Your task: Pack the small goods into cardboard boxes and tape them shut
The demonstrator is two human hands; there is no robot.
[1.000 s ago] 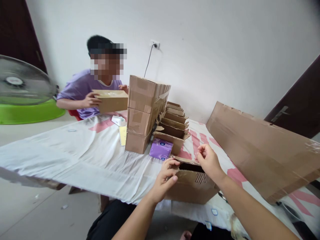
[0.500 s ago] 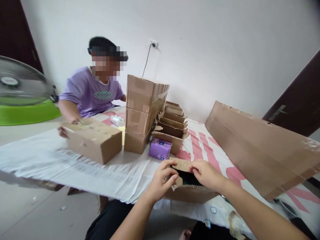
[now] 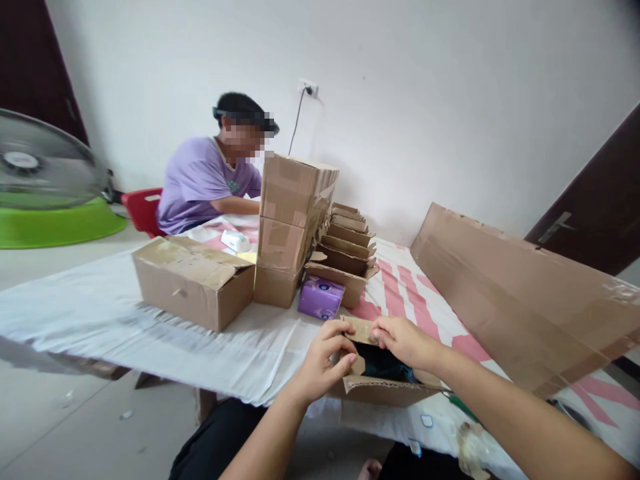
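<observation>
A small open cardboard box [image 3: 380,390] sits at the near table edge with something dark inside. My left hand [image 3: 320,363] pinches its left flap, fingers curled on the cardboard. My right hand [image 3: 403,341] presses the far flap [image 3: 359,329] down, fingers closed on its edge. A purple packet [image 3: 321,297] lies just beyond the box.
A taped carton [image 3: 193,280] lies on the white cloth [image 3: 75,307] at left. A tall stack of cartons [image 3: 287,227] and a row of open boxes [image 3: 345,257] stand behind. A big flat cardboard sheet [image 3: 520,300] leans at right. A person in a purple shirt [image 3: 205,180] sits beyond; a fan [image 3: 40,160] stands far left.
My hands have folded the small box's flaps inward. The other person set a carton down on the cloth, let go of it and leaned back toward the stack.
</observation>
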